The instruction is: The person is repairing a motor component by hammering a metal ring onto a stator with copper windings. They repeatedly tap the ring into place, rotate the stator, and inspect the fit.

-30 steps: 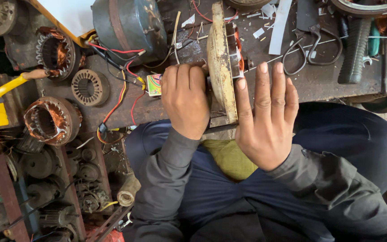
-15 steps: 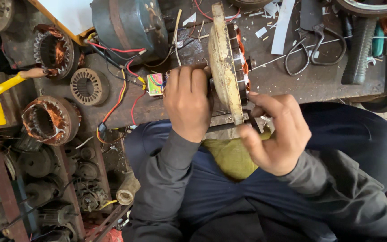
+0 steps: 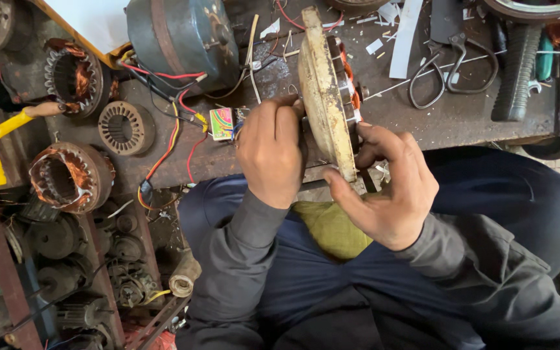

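I see both hands on a round cream-coloured motor plate (image 3: pixel 322 97) that stands on edge at the near rim of the dark surface (image 3: pixel 461 116), with copper windings showing on the side facing the right hand. My left hand (image 3: pixel 272 152) lies flat against the plate's left face, fingers pressed together and curled over its edge. My right hand (image 3: pixel 390 188) has its grip pinching the plate's lower edge: the thumb presses on the near rim, the fingers wrap behind over the winding side.

Just left of the left grip, touching its knuckles or nearly so, sits a small colourful box (image 3: pixel 221 123), with red, yellow and black wires (image 3: pixel 170 139) trailing away from it. Beyond that, up and to the left, lies a grey-green motor housing (image 3: pixel 183 39). Further left of the grip are a bare ring-shaped stator core (image 3: pixel 126 128) and two wound stators with copper coils (image 3: pixel 66 176).

Right of the right grip, well apart, a pair of scissors (image 3: pixel 452 68) lies on the surface, and beyond it a ribbed black handle (image 3: pixel 516 74). Directly beneath both grips, on the lap, rests an olive-green cloth (image 3: pixel 332 227).
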